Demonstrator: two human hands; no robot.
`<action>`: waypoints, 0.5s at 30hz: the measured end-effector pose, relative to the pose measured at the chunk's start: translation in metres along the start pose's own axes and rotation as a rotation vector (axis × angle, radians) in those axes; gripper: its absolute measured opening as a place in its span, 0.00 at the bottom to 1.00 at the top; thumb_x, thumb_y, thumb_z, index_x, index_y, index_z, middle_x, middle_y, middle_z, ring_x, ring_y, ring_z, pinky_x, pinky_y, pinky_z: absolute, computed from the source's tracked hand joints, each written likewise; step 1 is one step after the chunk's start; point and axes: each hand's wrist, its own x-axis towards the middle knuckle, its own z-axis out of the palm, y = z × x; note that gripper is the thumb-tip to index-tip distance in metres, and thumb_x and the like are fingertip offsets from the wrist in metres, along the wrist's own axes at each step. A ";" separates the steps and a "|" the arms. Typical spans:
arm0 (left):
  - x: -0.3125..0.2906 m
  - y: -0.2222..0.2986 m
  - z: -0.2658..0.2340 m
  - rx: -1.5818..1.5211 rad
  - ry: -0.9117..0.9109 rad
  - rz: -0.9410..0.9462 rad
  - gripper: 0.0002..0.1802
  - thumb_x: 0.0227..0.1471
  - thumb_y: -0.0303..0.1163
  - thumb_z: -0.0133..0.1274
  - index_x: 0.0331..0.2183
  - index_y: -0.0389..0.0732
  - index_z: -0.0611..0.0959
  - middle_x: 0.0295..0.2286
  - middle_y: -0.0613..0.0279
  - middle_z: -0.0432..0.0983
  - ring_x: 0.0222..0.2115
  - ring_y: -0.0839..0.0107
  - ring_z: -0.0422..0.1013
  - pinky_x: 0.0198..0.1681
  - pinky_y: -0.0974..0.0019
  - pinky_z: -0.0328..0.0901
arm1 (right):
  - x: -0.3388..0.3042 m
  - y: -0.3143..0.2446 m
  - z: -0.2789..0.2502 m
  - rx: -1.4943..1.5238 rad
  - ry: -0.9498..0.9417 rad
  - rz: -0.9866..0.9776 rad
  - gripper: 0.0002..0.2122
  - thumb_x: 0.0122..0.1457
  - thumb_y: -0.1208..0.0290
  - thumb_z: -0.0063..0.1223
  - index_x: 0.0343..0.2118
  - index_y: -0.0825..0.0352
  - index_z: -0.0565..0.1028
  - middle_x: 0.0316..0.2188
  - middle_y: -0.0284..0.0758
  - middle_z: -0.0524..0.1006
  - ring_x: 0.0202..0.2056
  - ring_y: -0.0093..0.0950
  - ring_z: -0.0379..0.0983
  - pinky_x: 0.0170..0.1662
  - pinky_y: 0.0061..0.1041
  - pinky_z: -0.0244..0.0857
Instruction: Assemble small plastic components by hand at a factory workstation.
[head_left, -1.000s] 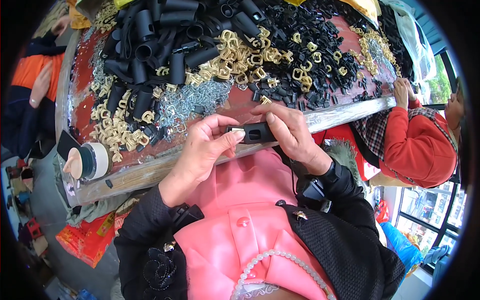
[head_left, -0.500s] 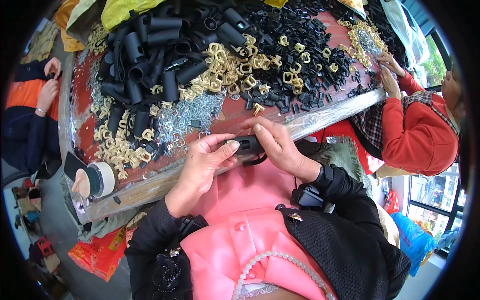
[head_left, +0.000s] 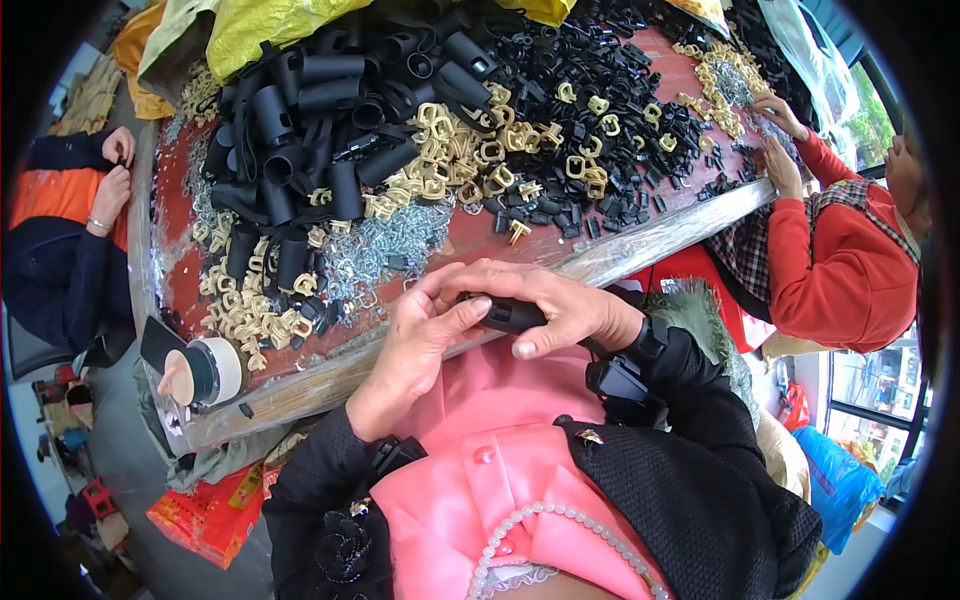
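Note:
Over the table's near edge I hold a short black plastic tube point(head_left: 515, 316) with a slot in its side, in both hands. My left hand point(head_left: 420, 335) pinches its left end, the thumb lying on top near the slot. My right hand point(head_left: 565, 305) arches over the tube from the far side, its thumb at the near right end; the fingers partly hide the tube. Just beyond lie small silvery metal pieces point(head_left: 395, 238), beige plastic buckle-like rings point(head_left: 432, 150) and a heap of larger black tubes point(head_left: 330, 95).
Small black parts point(head_left: 610, 190) cover the red tabletop farther right. Rolls of tape point(head_left: 215, 370) stand at the near left corner. A wooden rail point(head_left: 660, 235) edges the table. One person point(head_left: 830, 240) works at the right, another point(head_left: 70, 220) at the left.
My right hand has turned over the tube, its fingers now reaching across toward my left hand and its thumb lower. The tube has shifted slightly nearer and right, its right end tilted down.

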 end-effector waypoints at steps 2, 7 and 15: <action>-0.002 0.001 0.004 -0.041 -0.054 -0.003 0.25 0.41 0.24 0.53 0.44 0.36 0.65 0.35 0.62 0.68 0.35 0.74 0.67 0.37 0.72 0.66 | -0.001 0.001 0.000 -0.001 0.013 0.006 0.34 0.42 0.49 0.50 0.47 0.72 0.60 0.44 0.45 0.63 0.46 0.38 0.59 0.50 0.32 0.51; -0.002 0.000 0.007 -0.126 -0.145 -0.028 0.27 0.40 0.21 0.53 0.45 0.36 0.63 0.36 0.61 0.67 0.37 0.72 0.67 0.41 0.69 0.65 | -0.004 0.004 0.002 -0.035 0.168 -0.016 0.33 0.42 0.49 0.51 0.46 0.72 0.61 0.41 0.44 0.66 0.43 0.36 0.63 0.47 0.31 0.55; -0.002 0.002 0.010 -0.154 -0.157 -0.032 0.28 0.41 0.22 0.52 0.46 0.33 0.61 0.36 0.59 0.68 0.37 0.71 0.67 0.41 0.69 0.65 | -0.004 -0.003 0.011 0.001 0.290 0.021 0.28 0.42 0.51 0.52 0.39 0.73 0.66 0.34 0.39 0.68 0.38 0.28 0.65 0.42 0.25 0.58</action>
